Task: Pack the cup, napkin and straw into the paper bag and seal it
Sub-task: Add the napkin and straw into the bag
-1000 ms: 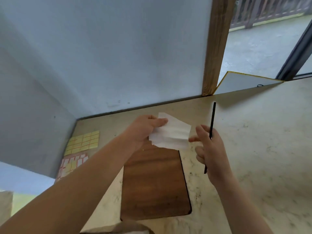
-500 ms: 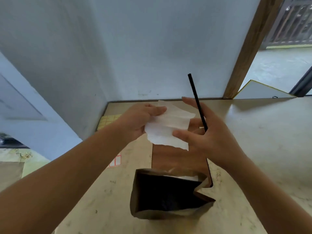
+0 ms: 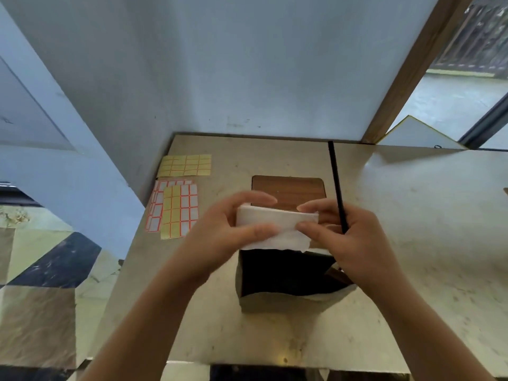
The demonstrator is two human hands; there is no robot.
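Note:
A white napkin (image 3: 275,226) is folded into a band and held above the open mouth of the brown paper bag (image 3: 277,301), which stands upright on the table. My left hand (image 3: 217,235) pinches the napkin's left end. My right hand (image 3: 349,237) pinches its right end and also holds a black straw (image 3: 336,182), which sticks up and away from me. The inside of the bag is dark; I cannot see a cup in it.
A wooden board (image 3: 288,189) lies behind the bag. Sheets of yellow and red-edged sticker labels (image 3: 176,207) lie at the table's left. A wall closes the back and left; a wooden post (image 3: 406,75) stands back right. The table's near edge (image 3: 275,364) is close.
My view tilted down, so the bag now sits in the middle. Both hands came together over the bag's mouth, and the napkin went from a loose sheet to a folded band.

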